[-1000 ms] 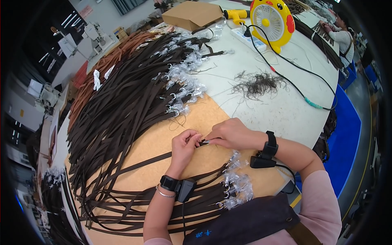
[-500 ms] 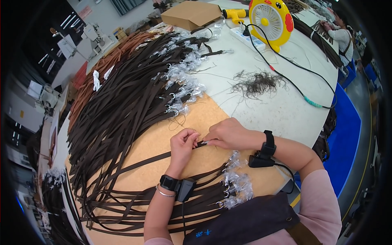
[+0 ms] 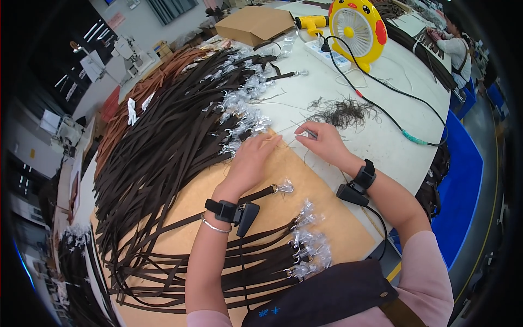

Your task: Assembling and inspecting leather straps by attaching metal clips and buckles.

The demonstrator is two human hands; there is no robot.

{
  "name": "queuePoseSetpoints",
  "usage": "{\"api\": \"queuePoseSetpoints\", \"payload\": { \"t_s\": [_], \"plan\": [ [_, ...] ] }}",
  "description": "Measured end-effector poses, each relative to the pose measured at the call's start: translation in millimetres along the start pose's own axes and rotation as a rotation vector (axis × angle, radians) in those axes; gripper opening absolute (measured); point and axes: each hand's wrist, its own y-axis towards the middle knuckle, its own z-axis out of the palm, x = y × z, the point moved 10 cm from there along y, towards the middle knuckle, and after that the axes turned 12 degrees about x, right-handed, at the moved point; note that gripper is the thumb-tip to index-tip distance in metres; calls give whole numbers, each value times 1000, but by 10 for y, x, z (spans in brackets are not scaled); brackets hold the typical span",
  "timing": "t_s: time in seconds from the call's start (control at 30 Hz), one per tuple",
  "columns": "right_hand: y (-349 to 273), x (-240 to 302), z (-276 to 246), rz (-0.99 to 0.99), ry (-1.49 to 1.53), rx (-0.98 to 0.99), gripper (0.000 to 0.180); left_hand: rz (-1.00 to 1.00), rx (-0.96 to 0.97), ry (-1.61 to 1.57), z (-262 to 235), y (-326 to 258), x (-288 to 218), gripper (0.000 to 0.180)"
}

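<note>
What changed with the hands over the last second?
Both hands left the strap end they were working together and moved up the table: left hand now reaches the wrapped clasps of the big strap pile, right hand rests near the thread clump. The released strap lies on the brown board. Fan and box unchanged.

Yellow desk fan (image 3: 358, 30), cardboard box (image 3: 255, 24), yellow power tool (image 3: 311, 22), blue floor mat (image 3: 463, 180).
</note>
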Motion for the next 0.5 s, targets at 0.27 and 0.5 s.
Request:
{"api": "queuePoseSetpoints", "payload": {
  "t_s": [0.27,0.5],
  "plan": [
    [-333,528,890,-95,-283,644,36,-357,112,-256,-40,-802,144,25],
    [-311,587,856,-47,-122,660,33,-350,33,-197,40,-974,-35,19]
  ]
}}
